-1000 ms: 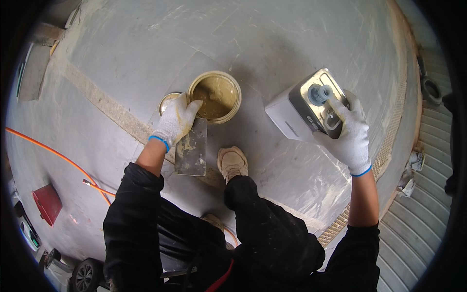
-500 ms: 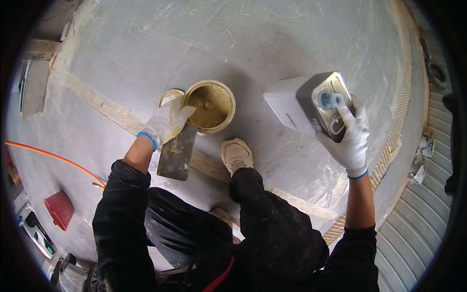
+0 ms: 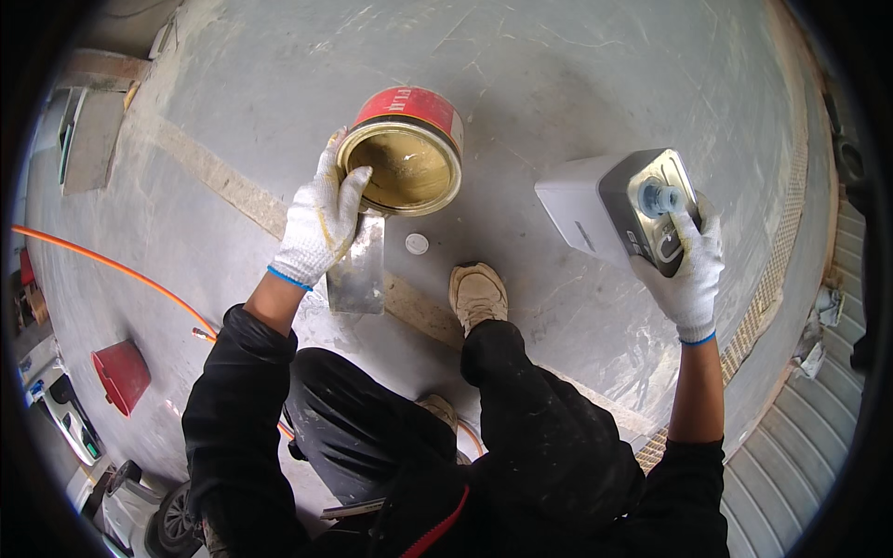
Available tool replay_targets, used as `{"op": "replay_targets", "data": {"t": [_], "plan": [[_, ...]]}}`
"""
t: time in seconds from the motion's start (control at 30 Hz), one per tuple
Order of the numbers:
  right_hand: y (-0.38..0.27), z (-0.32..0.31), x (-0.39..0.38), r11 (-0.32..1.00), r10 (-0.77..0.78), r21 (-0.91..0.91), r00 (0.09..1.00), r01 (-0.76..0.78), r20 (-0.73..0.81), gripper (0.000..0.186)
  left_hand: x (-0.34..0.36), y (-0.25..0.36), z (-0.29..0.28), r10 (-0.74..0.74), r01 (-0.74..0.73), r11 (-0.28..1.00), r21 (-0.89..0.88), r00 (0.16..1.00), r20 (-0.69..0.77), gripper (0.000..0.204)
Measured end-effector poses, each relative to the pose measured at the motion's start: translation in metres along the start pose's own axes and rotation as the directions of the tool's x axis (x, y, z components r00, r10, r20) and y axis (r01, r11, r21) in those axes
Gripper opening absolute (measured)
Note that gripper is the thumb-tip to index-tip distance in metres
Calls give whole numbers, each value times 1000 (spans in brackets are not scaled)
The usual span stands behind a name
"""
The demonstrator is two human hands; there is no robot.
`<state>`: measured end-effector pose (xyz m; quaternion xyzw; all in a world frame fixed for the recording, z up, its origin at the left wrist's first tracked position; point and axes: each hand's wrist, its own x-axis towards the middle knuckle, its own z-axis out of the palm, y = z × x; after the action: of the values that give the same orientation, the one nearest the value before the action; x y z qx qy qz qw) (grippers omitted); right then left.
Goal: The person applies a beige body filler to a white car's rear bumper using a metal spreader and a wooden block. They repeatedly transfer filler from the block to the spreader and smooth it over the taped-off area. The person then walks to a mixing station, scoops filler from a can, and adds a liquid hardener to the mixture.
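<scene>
My left hand, in a white knit glove with a blue cuff, grips the rim of a round red tin. The tin is tilted, its mouth facing me, and yellowish paste coats the inside. A flat grey metal scraper plate hangs below the same hand; how the fingers hold it is partly hidden. At the right, my gloved right hand is closed on the top of a rectangular white-and-grey metal can. Its index finger reaches the clear plastic spout on the can's silvery top.
A small white disc lies on the grey concrete floor. To the left are an orange hose and a red bucket. A perforated strip runs along the right, beside corrugated metal. My shoe stands between the containers.
The round tin has come up and tipped, exposing its red side and the small white disc on the floor. My left fingers have moved onto its rim. My right hand keeps its grip.
</scene>
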<state>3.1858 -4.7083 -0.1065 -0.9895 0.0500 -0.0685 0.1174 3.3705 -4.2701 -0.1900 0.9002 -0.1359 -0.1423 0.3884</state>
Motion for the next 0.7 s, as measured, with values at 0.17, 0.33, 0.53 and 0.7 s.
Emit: {"op": "replay_targets", "data": {"t": [0.17,0.33,0.53,0.7], "plan": [[0,2,-1,1000,-1,0,1000,1,-18,82,-7,0,2,-45,38,987,-154,998,-43,59],[1,3,0,1000,0,9,1000,0,-29,83,-15,-3,4,-117,114,957,-268,993,8,54],[2,5,0,1000,-23,8,998,24,-53,82,-19,-25,-8,-82,57,992,-112,969,-235,53],[2,7,-1,1000,-12,14,998,12,-57,81,-10,-62,-54,-41,109,991,77,801,-598,54]]}}
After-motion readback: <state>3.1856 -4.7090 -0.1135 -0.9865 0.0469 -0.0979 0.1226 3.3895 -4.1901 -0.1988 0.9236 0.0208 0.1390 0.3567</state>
